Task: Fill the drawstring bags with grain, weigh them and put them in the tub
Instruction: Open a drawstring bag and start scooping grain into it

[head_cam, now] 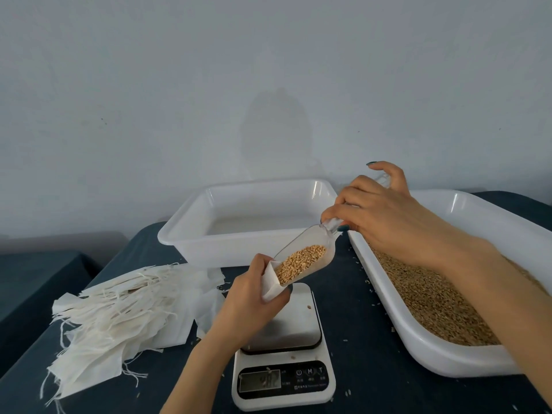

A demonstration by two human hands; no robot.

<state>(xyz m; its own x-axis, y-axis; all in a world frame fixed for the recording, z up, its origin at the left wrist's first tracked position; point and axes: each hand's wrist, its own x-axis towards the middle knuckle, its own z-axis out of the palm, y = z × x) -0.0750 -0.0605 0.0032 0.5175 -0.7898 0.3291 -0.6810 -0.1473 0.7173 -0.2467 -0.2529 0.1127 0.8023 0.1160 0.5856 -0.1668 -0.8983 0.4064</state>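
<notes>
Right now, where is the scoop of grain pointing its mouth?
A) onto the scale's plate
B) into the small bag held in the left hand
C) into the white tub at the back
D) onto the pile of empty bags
B: the right hand tilts the clear scoop down so that its mouth sits in the open white bag, which the left hand holds above the scale.

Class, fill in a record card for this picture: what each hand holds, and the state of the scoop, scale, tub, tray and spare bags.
Left hand: holds an open drawstring bag over the scale
Right hand: grips the scoop by its handle, tilted into the bag
Scoop: clear, part full of grain
Scale: no bag on platform, display unreadable
Tub: no bags inside
Tray: holds loose grain
Spare bags: piled at left
</notes>
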